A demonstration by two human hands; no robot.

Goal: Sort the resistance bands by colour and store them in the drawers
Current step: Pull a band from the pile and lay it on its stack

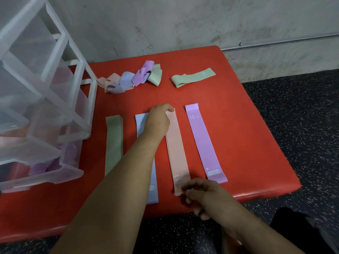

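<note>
On my feed the left grip (158, 120) curls over the far end of the pink band (177, 149), thumb and fingers pinching it. The right grip (201, 195) sits blurred at the near end, fingers bent; I cannot tell whether it pinches the band or only touches it. The pink band lies flat on the red bench (238, 125), between the blue band (153, 180) and the purple band (203, 143), with the green band (113, 147) leftmost, near the drawers (45, 88)

flat band rows (203, 143) 4 | folded green band (192, 77) 1 | tangled heap (128, 79) 1 | drawer unit (73, 88) 1
</note>
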